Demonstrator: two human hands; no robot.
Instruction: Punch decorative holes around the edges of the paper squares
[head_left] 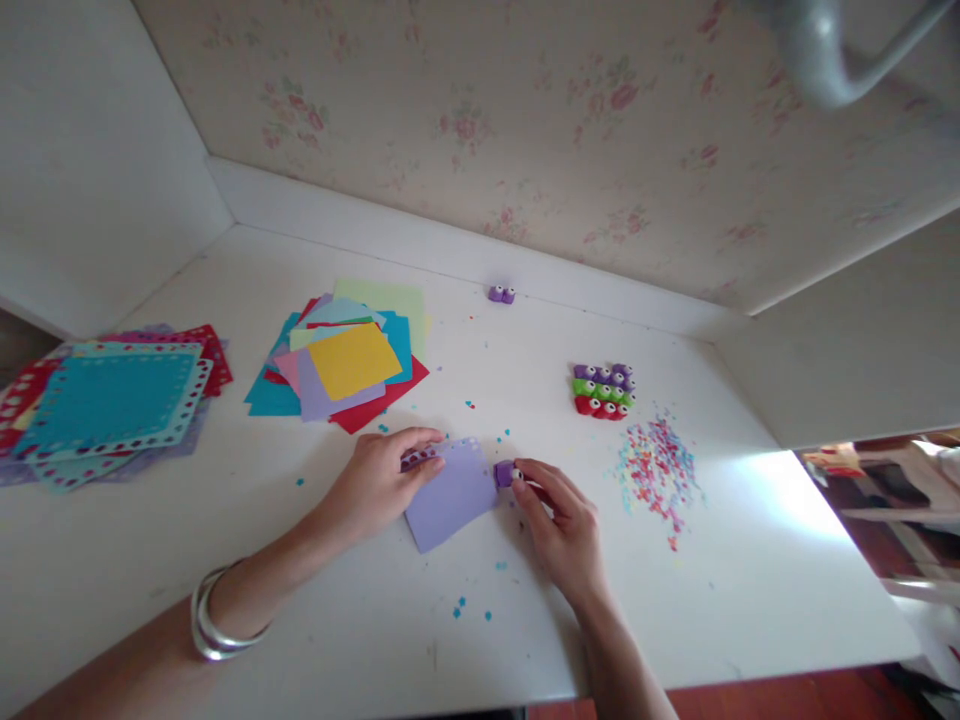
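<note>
The left hand (382, 478) grips the left edge of a lilac rectangular paper sheet (454, 500), thumb and fingers pinching it, with a row of punched holes showing between them. The sheet lies between the two hands, over a white tabletop (360, 625). More small holes run along its far edge.

The right hand (566, 525) grasps a small purple plastic craft punch with a white, dark-centred button (504, 474) between thumb and fingers. The punch sits at the sheet's right edge — whether the paper is inside its slot is too small to tell.

Tiny blue paper cutouts (462, 602) are scattered nearby. Beyond the left hand lies a loose pile of plain coloured papers (356, 362), a yellow piece uppermost; farther left, a stack of papers with punched borders (120, 400). On the right, purple, green and red punches (604, 391) stand in rows — just beside a heap of multicoloured confetti (658, 465).
</note>
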